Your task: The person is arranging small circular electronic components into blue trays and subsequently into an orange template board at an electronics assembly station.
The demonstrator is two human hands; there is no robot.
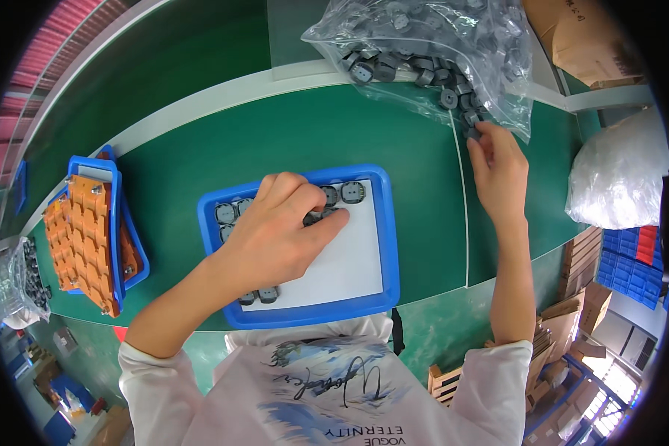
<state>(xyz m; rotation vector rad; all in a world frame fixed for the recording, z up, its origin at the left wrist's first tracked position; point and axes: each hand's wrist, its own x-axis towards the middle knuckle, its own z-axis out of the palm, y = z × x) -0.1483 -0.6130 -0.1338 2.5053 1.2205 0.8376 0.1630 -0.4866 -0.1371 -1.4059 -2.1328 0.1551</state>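
A blue plastic tray (391, 253) lined with a white sheet (349, 264) lies in front of me. Small dark grey plastic parts, roughly round with flat sides, stand in it along the far and left sides, such as the one at the far right corner (353, 192). My left hand (275, 223) is over the tray, fingers and thumb closed on a grey plastic part (316, 218), and it hides several others. At the mouth of a clear plastic bag (509, 70), my right hand (502, 171) pinches another grey part (472, 132). Similar parts spill from the bag (447, 98).
Blue trays with an orange slotted fixture (89, 238) stand at the left on the green table (427, 223). A bag of dark parts (30, 275) sits at the far left edge. To the right are a wrapped white bundle (617, 175) and a cardboard box (591, 41).
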